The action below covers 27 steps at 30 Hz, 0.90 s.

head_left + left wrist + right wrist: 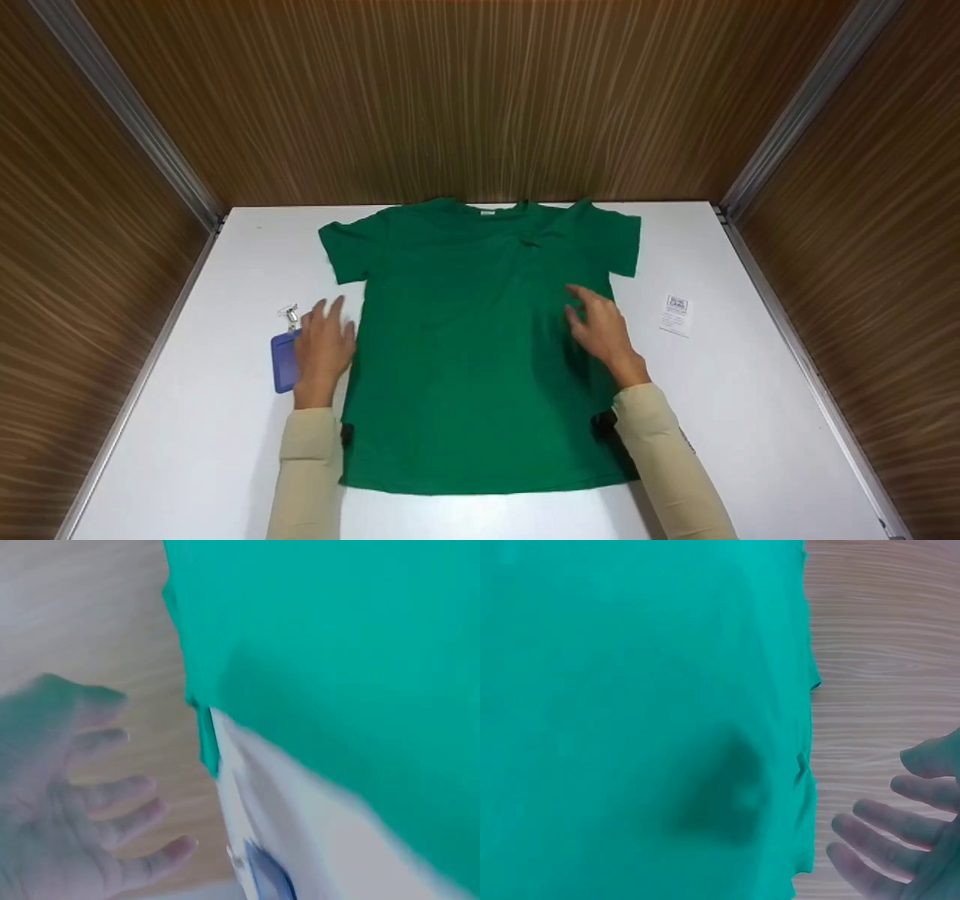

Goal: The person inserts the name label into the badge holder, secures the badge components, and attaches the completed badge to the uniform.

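A green short-sleeved T-shirt (465,360) lies spread on the white table, its collar toward the back wall and its hem toward me. Small creases show near the right side of the neckline. My left hand (324,345) is over the shirt's left edge, fingers spread, and partly covers a blue badge holder (284,364) with a metal clip. Above the right part of the shirt is my right hand (602,330), its fingers loosely extended and holding nothing. Both wrist views show the hands, left (82,802) and right (907,825), with nothing in them.
A small white printed card (676,316) lies on the table (757,420) to the right of the shirt. Brown wood-grain panels (480,97) with metal corner strips stand at the back and on both sides.
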Motion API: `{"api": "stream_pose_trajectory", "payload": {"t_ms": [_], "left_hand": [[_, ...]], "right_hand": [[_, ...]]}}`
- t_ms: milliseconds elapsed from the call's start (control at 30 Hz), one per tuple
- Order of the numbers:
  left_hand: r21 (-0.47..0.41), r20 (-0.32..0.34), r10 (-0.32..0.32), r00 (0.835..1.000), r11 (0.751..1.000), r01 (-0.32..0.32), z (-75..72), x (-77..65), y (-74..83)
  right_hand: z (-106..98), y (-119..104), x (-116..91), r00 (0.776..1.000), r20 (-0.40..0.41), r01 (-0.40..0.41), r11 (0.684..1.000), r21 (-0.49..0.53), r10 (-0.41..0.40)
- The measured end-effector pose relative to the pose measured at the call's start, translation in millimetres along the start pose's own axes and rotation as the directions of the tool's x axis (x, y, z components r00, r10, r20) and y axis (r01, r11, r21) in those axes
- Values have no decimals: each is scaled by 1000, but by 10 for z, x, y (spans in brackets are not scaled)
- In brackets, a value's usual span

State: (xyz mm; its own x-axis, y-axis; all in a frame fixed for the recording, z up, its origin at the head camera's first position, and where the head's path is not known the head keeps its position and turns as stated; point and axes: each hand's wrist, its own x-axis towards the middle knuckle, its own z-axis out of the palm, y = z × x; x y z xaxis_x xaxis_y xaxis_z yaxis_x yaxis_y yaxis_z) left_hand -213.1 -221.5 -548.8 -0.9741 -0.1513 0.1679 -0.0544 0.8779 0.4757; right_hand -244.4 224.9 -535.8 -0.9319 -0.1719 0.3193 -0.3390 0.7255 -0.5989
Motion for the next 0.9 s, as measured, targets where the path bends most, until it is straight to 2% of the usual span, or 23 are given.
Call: {"api": "stream_pose_trajectory", "payload": {"t_ms": [100, 167, 333, 567, 733, 900], "left_hand": [[-19, -34, -99, 994, 995, 98, -94, 25, -168], [-37, -45, -173, 984, 985, 171, -144, 39, -256], [-44, -10, -306, 952, 951, 305, -188, 73, -413], [-71, 37, -375, 926, 924, 377, -140, 111, -483], [-66, 76, -426, 902, 900, 431, -165, 146, -503], [-72, 87, -422, 902, 901, 428, -207, 173, -541]], "right_hand": [[8, -6, 26, 1000, 25, -19, 997, 80, 17], [18, -18, 38, 999, 32, -25, 994, 108, 22], [60, -76, 48, 1000, 25, -9, 993, 114, 6], [107, -126, 40, 1000, -8, 18, 997, 77, -17], [107, -117, 25, 1000, -11, 17, 997, 71, -17], [88, -114, 26, 1000, -2, 3, 998, 66, -3]]}}
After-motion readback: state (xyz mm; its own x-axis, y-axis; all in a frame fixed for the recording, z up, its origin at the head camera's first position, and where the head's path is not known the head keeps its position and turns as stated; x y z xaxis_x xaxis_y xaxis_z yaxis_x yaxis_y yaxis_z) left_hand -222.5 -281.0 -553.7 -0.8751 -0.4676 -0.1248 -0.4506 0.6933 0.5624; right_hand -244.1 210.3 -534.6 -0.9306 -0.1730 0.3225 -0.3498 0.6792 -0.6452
